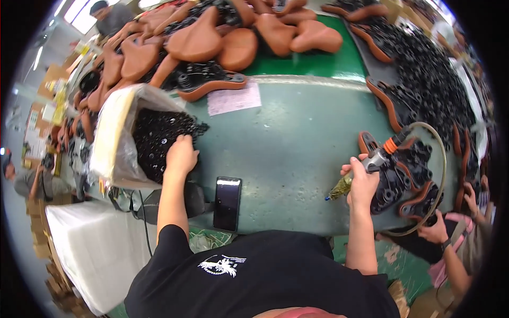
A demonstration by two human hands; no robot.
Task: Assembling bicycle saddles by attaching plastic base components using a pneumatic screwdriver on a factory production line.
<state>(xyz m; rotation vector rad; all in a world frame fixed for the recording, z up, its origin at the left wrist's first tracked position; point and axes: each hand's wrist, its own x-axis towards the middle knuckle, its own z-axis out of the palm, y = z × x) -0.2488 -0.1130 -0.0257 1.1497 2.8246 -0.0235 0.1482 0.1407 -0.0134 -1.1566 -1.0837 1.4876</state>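
Observation:
My left hand (181,156) rests at the edge of a heap of small black parts (159,139), its fingers curled down among them. What those fingers hold, if anything, I cannot make out. The heap fills a box lined with clear plastic (108,139), tipped toward me on the table's left. My right hand (362,183) is wrapped round an air screwdriver (377,160) with an orange collar and a hose. Its tip, wrapped in yellowish material, points down and left above the table. Just right of it lie brown bicycle saddles with black undersides up (389,185).
A dark phone (227,204) lies near the front edge of the green table (286,143). Brown saddles (196,40) pile up at the far left, beside a paper sheet (234,98). Black parts (432,79) heap at the far right. A co-worker's hand (436,231) is close on the right.

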